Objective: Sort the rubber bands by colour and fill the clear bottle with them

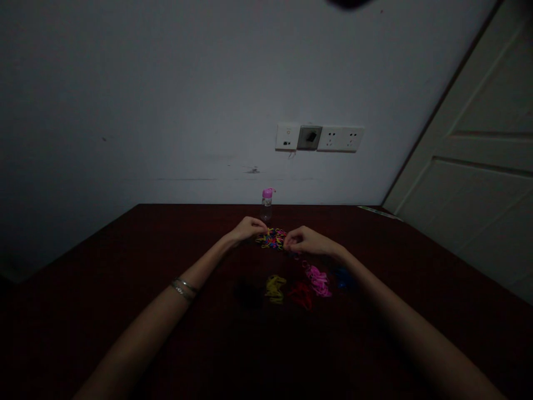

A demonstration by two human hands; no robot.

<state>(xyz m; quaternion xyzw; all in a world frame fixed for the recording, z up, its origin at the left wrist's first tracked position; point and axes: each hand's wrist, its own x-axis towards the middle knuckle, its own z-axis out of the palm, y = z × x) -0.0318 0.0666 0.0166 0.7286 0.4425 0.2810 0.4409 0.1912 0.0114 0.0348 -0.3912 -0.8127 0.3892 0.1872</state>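
Note:
A mixed heap of small coloured rubber bands [272, 239] lies on the dark table between my hands. My left hand [249, 228] reaches the heap's left edge, thumb and fingers pinched together. At the right edge, my right hand [307, 240] has its fingers curled inward. Whatever either hand pinches is too small and dark to name. Closer to me are sorted piles: yellow bands [275, 289], red bands [301, 295], pink bands [318, 280] and blue bands [343, 277]. A very dark pile [249, 293] sits left of the yellow one, hardly visible.
Behind the heap stands a small clear bottle [266, 206] with a pink cap, near the wall. Sockets and switches [320, 138] are set in the wall above. A flat strip [380, 213] lies at the table's far right edge, beside a pale door [478, 144].

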